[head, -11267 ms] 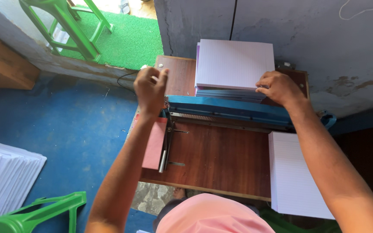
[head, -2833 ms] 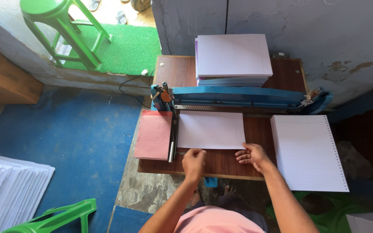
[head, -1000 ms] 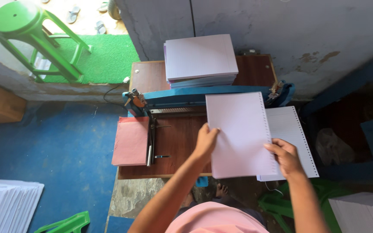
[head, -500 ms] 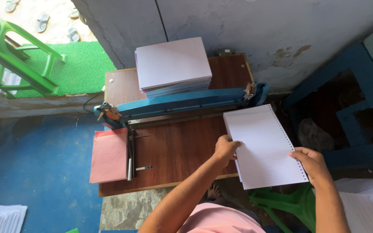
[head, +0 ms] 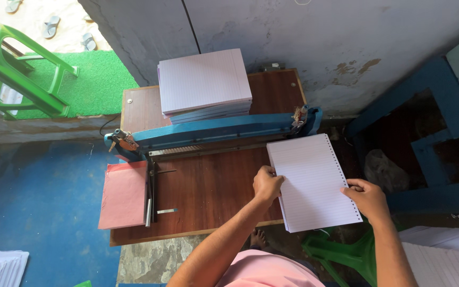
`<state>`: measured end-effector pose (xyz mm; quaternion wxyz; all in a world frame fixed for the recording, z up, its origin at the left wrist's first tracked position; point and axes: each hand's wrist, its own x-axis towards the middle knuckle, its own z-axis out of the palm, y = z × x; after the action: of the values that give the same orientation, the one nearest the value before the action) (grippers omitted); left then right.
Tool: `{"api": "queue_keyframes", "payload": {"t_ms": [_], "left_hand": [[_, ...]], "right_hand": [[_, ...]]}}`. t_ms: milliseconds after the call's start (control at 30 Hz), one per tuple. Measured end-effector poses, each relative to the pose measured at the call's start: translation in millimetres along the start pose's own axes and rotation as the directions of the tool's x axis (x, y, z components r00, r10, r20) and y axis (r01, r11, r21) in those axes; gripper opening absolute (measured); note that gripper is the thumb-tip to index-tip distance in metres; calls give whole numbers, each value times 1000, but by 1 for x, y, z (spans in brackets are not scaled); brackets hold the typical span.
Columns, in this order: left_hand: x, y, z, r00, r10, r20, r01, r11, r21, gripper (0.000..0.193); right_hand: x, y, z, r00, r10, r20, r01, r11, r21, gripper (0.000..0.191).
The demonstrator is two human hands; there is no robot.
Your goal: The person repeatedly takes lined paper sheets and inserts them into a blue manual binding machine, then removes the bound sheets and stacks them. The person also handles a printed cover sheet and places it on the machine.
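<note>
Head view looks straight down on a brown wooden desk (head: 208,186) set against a grey wall. Both hands grasp a stack of ruled, punched sheets (head: 312,180) at the desk's right end: the left hand (head: 267,184) pinches its left edge, and the right hand (head: 367,197) grips its right edge near the lower corner. The stack lies tilted, its lower part hanging past the desk's front edge, with a row of small holes along its right side. Just beyond its top edge runs the long blue arm of a paper-punching machine (head: 213,133), spanning the desk from left to right. Behind that machine sits a taller pile of ruled paper (head: 204,82), squared against the wall. A pink board (head: 123,194) rests at the desk's left end. A green plastic stool (head: 19,69) stands well apart at the upper left, on a green mat (head: 94,79).
</note>
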<state>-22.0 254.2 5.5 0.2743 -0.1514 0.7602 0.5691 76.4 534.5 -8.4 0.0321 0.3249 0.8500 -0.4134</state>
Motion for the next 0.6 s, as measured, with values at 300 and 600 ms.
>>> {"api": "queue_keyframes", "payload": {"t_ms": [300,600], "left_hand": [[-1,-1,4,998,22,-64,-21,1000,19,45],[3,-14,14,991,74,-107,-63,993,98,50]], "right_hand": [[-5,-14,2,1000,9,-1,-9,996,-91,44],[3,-13,4,1000,25,17,-20,974,-224,59]]}}
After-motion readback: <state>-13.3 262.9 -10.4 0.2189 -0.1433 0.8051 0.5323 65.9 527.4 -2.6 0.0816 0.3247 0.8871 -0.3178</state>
